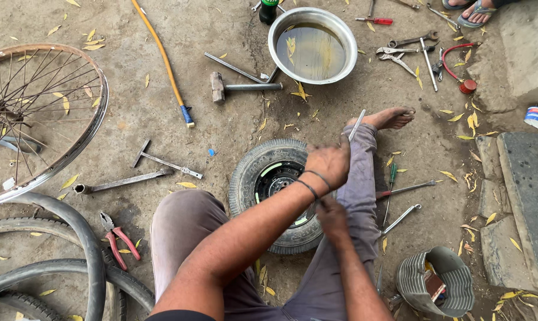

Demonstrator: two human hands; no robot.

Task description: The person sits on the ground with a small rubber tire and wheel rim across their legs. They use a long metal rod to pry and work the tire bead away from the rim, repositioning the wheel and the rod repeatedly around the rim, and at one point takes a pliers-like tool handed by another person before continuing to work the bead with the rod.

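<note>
Head view: left hand (328, 163) gripping metal rod (357, 125)

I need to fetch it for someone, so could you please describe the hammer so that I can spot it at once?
Find the round metal basin of murky water at the top of the ground. Just left of it and slightly lower lies the hammer, flat on the concrete. Unlike the thin rods nearby, it has a blocky head at its left end.

A: What kind of place?
B: Open-air tyre/cycle repair spot, prob. roadside. Bare concrete floor (233, 128) w/ fallen leaves.
A: Why repair?
B: Spoked wheel rim (40, 116), loose tyres (72, 267), small tyre (269, 190), hammer (239, 87), pliers (119, 239), wrenches (408, 53), water basin (312, 45).
</note>
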